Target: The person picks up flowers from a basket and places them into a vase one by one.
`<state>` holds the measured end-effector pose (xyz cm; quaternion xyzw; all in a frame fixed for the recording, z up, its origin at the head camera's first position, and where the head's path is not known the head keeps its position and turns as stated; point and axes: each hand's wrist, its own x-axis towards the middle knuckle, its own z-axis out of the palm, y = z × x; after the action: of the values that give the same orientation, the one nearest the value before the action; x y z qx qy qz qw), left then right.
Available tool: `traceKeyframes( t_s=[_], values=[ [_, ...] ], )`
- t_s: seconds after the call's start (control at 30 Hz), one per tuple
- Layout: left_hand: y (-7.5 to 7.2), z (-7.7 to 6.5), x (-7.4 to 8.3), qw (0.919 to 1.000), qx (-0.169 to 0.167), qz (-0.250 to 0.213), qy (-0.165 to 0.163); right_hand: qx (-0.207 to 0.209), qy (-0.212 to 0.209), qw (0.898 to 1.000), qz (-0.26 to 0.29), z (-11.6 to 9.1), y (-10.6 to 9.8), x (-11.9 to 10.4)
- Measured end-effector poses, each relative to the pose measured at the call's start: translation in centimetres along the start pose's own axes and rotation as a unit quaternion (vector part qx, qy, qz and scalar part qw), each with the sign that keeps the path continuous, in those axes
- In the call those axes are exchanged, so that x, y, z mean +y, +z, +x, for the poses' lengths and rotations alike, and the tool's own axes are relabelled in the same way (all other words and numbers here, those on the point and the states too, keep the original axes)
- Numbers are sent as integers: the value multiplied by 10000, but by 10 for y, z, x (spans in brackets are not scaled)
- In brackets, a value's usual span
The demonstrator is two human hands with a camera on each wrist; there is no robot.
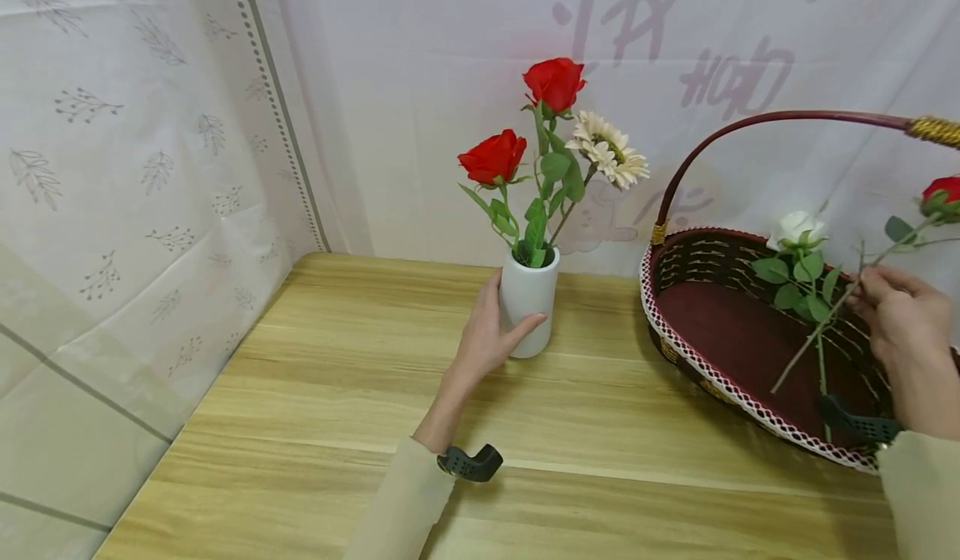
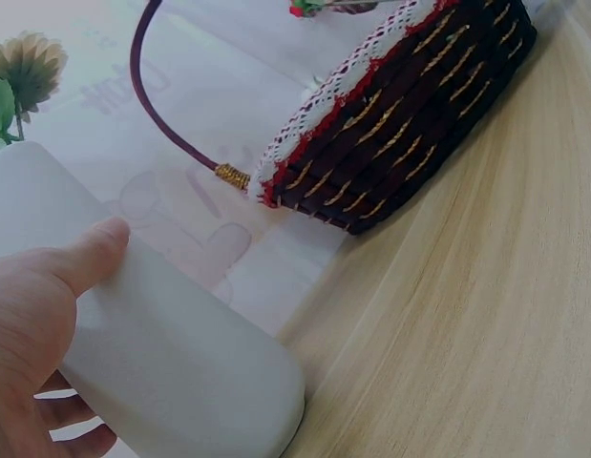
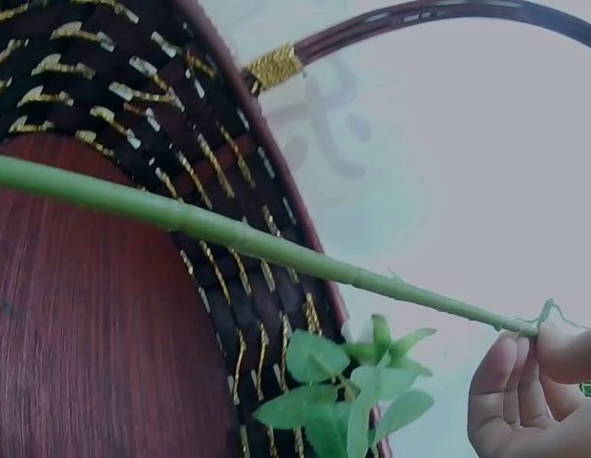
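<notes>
My left hand (image 1: 486, 327) grips a white vase (image 1: 531, 293) that stands upright on the table, thumb across its front and fingers round the far side. Two red roses (image 1: 555, 85) and a cream daisy-like flower (image 1: 609, 150) rise from the vase. Over the basket (image 1: 720, 335) at the right, my right hand (image 1: 903, 318) pinches the stem (image 3: 228, 234) of another red rose (image 1: 943, 197). That stem slants down to the left, its cut end above the basket floor. Behind it, a white rose (image 1: 798, 231) with green leaves leans inside the basket.
The basket's tall arched handle (image 1: 780, 118) rises behind and over it, bound with gold cord. White printed cloth (image 1: 405, 110) hangs behind the wooden table (image 1: 300, 427), and a patterned curtain (image 1: 135, 168) hangs at the left. Dark bands circle both wrists.
</notes>
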<state>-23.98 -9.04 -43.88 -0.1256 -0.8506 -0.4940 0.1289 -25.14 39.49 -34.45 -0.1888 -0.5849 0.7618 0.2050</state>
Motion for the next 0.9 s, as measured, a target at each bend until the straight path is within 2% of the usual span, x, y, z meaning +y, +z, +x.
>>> traceKeyframes(
  t_s=[0.4, 0.63, 0.9],
  values=[
    [0, -1, 1, 10000, 7, -15, 2, -361, -41, 9976, 591, -13, 13, -10],
    [0, -1, 1, 10000, -1, 19, 6, -487, -180, 9966, 633, -20, 21, -13],
    [0, -1, 2, 10000, -6, 56, -49, -883, -414, 9937, 549, -31, 33, -18]
  ],
)
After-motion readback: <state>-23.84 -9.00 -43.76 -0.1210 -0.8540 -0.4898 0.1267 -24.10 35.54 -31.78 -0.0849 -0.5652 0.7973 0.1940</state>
